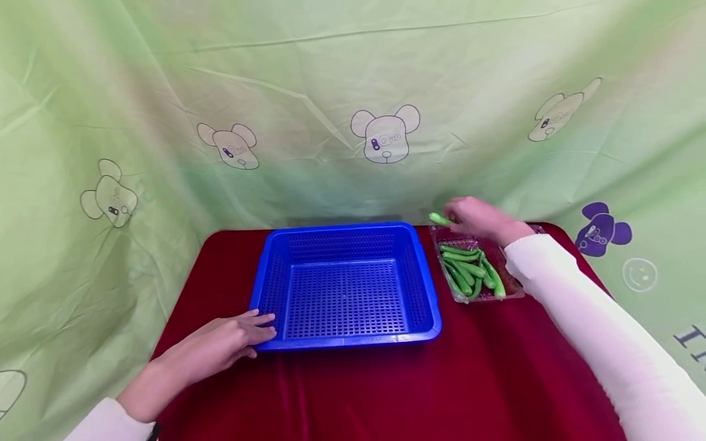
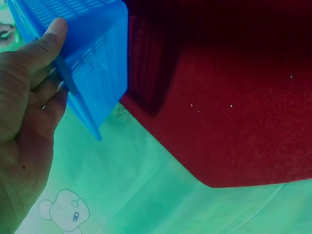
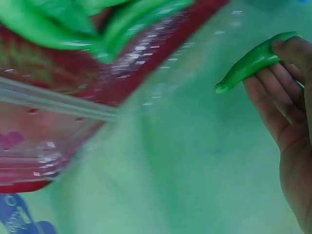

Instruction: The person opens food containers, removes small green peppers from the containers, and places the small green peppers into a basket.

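A green vegetable [image 3: 256, 62] is being pinched by the right hand [image 1: 478, 215], thumb against fingers, near a clear tray's [image 1: 510, 278] far-left corner. Other vegetables [image 1: 466, 271] are lying inside. Beside the tray, a blue basket [image 1: 353, 340] is standing on the red counter [image 1: 441, 392], the left hand [image 1: 223, 343] gripping its near-left rim.

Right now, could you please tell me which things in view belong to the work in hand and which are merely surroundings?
In the work:
- green vegetable, held by the right hand
- clear tray with more green vegetables
- blue basket, its rim gripped by the left hand

Surroundings:
- red table covering
- green printed curtain
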Motion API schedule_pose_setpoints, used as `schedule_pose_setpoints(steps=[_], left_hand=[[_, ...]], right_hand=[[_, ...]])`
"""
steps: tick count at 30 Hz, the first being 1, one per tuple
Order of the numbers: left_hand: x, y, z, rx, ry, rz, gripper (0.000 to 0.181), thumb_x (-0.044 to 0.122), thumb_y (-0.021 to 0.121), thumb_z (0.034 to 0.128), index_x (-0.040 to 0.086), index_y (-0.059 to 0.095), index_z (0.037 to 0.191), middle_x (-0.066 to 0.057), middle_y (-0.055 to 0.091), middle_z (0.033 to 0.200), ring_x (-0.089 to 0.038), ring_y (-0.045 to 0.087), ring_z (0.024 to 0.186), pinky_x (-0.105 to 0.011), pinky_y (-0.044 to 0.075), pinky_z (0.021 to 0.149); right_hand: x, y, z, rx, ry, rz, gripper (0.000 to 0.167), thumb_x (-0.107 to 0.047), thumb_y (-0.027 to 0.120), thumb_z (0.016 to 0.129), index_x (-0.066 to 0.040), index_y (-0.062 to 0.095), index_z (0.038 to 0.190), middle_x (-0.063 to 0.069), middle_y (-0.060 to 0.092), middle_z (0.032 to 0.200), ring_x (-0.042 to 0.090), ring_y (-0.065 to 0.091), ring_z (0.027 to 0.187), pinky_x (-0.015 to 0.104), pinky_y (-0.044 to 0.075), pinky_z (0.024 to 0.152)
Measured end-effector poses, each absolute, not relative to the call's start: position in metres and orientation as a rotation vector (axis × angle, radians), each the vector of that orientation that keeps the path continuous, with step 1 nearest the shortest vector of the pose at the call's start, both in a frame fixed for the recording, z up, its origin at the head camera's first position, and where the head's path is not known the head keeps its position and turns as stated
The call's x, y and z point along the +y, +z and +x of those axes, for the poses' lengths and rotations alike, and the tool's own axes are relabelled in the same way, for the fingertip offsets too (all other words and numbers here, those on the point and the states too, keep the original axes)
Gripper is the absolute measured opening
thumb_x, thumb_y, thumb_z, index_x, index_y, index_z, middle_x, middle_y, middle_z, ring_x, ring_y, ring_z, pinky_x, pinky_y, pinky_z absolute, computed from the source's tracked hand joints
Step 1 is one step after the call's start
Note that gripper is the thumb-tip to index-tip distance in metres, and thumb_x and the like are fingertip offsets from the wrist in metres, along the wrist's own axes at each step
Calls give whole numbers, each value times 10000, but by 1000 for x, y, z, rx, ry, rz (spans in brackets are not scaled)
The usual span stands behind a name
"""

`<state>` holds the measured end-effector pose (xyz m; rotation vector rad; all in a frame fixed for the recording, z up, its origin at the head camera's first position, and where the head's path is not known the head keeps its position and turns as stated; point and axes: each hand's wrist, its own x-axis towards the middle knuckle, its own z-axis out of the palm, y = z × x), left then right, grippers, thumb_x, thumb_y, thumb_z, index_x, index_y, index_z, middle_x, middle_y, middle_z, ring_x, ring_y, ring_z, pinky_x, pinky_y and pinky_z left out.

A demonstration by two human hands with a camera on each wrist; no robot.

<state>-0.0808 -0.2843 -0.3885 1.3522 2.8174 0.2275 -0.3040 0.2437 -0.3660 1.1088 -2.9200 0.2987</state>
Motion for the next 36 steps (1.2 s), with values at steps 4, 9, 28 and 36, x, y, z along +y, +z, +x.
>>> schedule_pose_setpoints(steps=[4, 9, 28, 36], left_hand=[[-284, -388, -78, 2817, 238, 1265, 421, 27, 830, 813, 95, 761, 1222, -117, 729, 1285, -388, 652, 1252, -465, 600, 968], [-280, -386, -86, 2804, 218, 1224, 418, 9, 808, 833, 91, 753, 1239, -150, 698, 1332, -411, 632, 1272, -467, 595, 977], [-267, -397, -111, 2769, 182, 1266, 403, 50, 784, 869, 82, 737, 1268, -115, 717, 1308, -361, 624, 1303, -474, 557, 1046], [-269, -397, -110, 2765, 225, 1262, 414, 30, 776, 871, 94, 733, 1278, -101, 717, 1313, -366, 613, 1316, -482, 549, 1056]], right_hand=[[217, -345, -300, -2867, 333, 1119, 123, 1, 759, 838, -15, 703, 947, 103, 663, 881, 207, 614, 780, 393, 581, 699], [172, -324, -298, -2843, 392, 1204, 107, -30, 744, 850, -37, 695, 945, 82, 650, 887, 196, 593, 792, 367, 569, 716], [-14, -374, -306, -2835, 185, 1547, 356, -236, 637, 1019, -146, 536, 689, -55, 474, 651, 129, 464, 615, 342, 495, 601], [-47, -416, -300, -2911, -31, 1393, 234, -186, 609, 1033, -105, 679, 825, 113, 765, 934, 277, 743, 871, 425, 627, 808]])
